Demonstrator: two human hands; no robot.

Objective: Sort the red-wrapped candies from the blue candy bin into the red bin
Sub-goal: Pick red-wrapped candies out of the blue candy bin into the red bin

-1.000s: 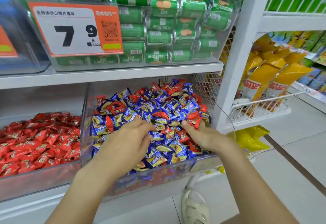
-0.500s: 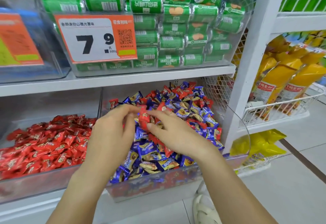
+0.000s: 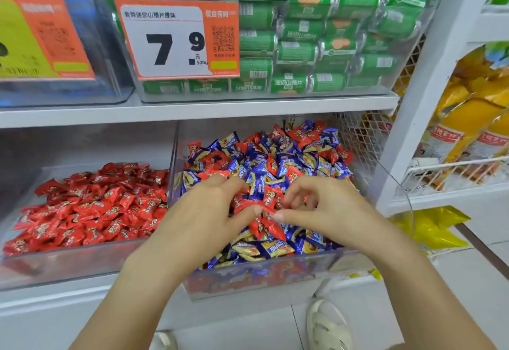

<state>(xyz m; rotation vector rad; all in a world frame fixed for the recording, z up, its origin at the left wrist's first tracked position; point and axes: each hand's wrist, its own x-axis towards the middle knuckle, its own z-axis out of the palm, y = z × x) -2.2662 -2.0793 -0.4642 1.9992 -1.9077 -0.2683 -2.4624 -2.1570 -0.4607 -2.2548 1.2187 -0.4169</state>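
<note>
A clear bin [image 3: 264, 280] on the lower shelf holds mixed blue and red wrapped candies. Left of it, a second clear bin [image 3: 68, 264] holds only red candies [image 3: 104, 206]. Both my hands are over the middle of the mixed bin. My left hand [image 3: 203, 217] grips a bunch of red-wrapped candies [image 3: 261, 212] between thumb and fingers. My right hand [image 3: 322, 212] pinches the same bunch from the right side, its thumb tip close to my left thumb. More red candies hang below the pinch.
The shelf above carries a clear bin of green rolls [image 3: 316, 32] with an orange 7.9 price tag [image 3: 176, 41]. A white upright post [image 3: 429, 74] stands right of the mixed bin, with a wire rack of yellow bags [image 3: 473, 118] beyond. My shoes [image 3: 327, 325] show on the tiled floor.
Both hands rose from the front of the mixed bin, met over its middle and gathered several red candies. The bunch now sits a little lower and nearer the front; the view has shifted closer.
</note>
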